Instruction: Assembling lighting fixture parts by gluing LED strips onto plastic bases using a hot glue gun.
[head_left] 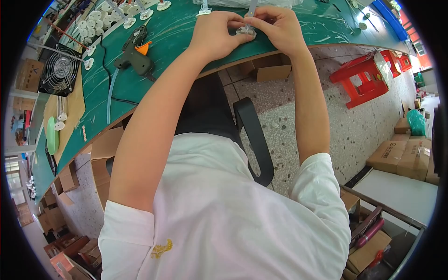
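At the table's near edge, my left hand (215, 33) has its thumb and fingers closed on a small whitish round base (246, 31). A pale narrow strip (252, 9) stands up from that base. My right hand (279, 29) pinches the strip low down, close to the base; its fingertips nearly touch those of my left hand. Just beyond my left hand, a similar base with an upright strip (204, 10) stands on the green table. Left of my left forearm lies a dark glue gun (135, 55) with an orange trigger and a clear glue stick behind it.
The green tabletop (175, 30) bears several strip-and-base pieces (129, 21) and a heap of white round parts (94, 24). A black fan (60, 70) and a light-green oval dish (52, 135) are left. A chair armrest (253, 140), red stools (361, 79) and cardboard boxes (401, 156) stand below.
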Demonstrator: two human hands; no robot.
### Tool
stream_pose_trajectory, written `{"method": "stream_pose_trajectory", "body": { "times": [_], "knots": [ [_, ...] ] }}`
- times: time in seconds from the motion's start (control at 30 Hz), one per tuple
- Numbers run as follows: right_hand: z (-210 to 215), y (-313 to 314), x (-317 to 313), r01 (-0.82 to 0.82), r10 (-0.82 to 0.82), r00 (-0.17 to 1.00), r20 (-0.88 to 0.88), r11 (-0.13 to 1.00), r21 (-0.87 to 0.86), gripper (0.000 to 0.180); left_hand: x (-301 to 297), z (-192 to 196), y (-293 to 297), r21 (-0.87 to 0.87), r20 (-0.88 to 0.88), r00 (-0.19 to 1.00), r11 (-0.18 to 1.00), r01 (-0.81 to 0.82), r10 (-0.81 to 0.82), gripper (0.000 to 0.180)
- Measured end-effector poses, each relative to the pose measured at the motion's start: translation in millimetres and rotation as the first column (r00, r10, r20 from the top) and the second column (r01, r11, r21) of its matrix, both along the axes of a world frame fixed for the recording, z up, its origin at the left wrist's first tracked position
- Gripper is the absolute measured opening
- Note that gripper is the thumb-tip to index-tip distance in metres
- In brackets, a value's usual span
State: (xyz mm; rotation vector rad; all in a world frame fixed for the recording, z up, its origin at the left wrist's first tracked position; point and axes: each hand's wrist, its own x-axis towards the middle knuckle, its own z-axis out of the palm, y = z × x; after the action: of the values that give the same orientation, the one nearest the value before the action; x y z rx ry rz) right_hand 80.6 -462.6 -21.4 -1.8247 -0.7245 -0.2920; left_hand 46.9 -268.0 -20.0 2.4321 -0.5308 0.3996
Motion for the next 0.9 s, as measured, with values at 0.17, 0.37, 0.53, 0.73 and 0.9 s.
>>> {"method": "stream_pose_trajectory", "body": {
  "times": [0.17, 0.37, 0.53, 0.73, 0.9],
  "knots": [
    [-21, -6, 15, -0.037, 0.038, 0.998, 0.054, 0.999, -0.018, 0.016, -1, -1, -1, -0.045, 0.020, 1.000, 0.999, -0.014, 0.015, 0.046],
    [-21, -6, 17, -0.021, 0.021, 1.000, 0.007, 1.000, -0.018, 0.017, 1, -3, 0, -0.082, 0.002, 1.000, 0.997, -0.006, 0.006, 0.046],
    [-11, 1, 6, 0.036, -0.028, 0.996, 0.087, 0.996, -0.084, 0.018, 0, -1, -1, -0.072, -0.012, 1.000, 0.997, -0.018, 0.017, 0.045],
    [-14, 0, 8, 0.068, -0.058, 0.992, 0.116, 0.994, -0.083, 0.019, 0, 0, -2, -0.070, -0.024, 1.000, 0.997, -0.020, 0.018, 0.045],
    [-12, 2, 4, 0.075, -0.062, 0.986, 0.152, 0.994, -0.081, 0.018, -1, -1, -1, -0.081, -0.014, 1.000, 0.997, -0.014, 0.013, 0.045]
  ]
}}
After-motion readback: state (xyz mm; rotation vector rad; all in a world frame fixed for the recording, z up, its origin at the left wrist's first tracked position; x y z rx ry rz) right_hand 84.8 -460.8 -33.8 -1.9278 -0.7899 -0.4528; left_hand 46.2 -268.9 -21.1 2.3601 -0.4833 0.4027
